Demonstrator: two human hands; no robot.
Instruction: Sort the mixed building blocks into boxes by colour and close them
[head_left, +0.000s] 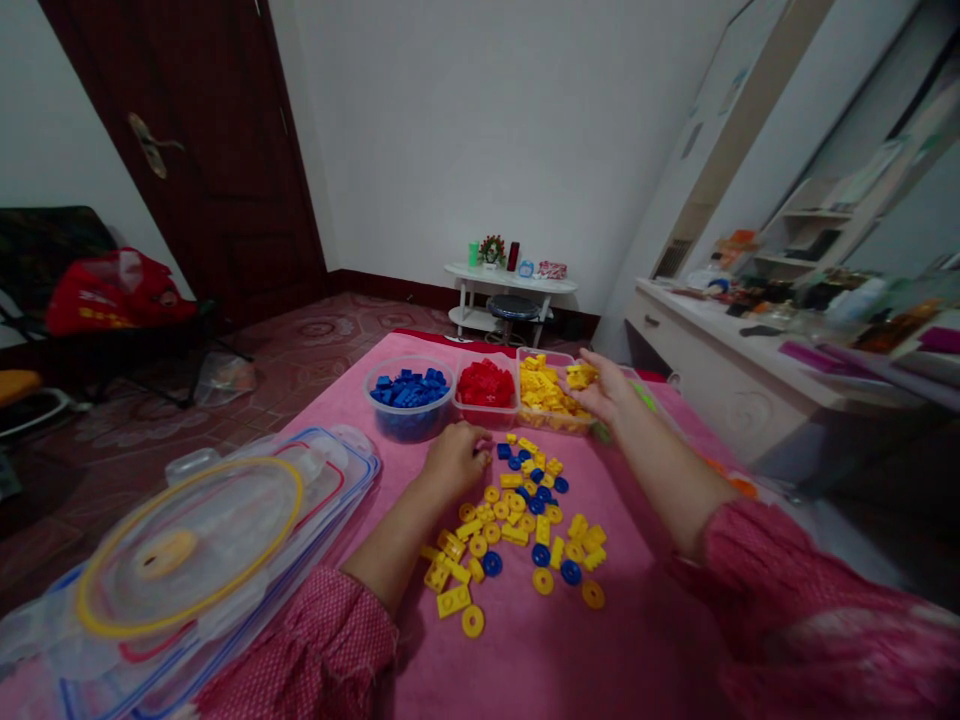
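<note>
My right hand (606, 390) is at the right edge of a clear box of yellow building blocks (540, 385), its fingers closed on some yellow blocks (580, 376). My left hand (456, 462) hovers low by the near side of the tubs, fingers curled in; whatever they hold is hidden. Loose yellow blocks (453, 600), yellow rings (472, 621) and blue rings (571, 572) lie scattered between my forearms. A round clear tub (377, 402) with blue blocks (409, 388) and a square one with red blocks (486, 384) stand left of the yellow box.
Clear plastic lids (247, 520) are stacked on the left of the pink-covered table (525, 660). Orange pieces (739, 485) lie beyond my right forearm. Further off are a cluttered white dresser (697, 340), a small white stand (517, 281) and a dark door (202, 150).
</note>
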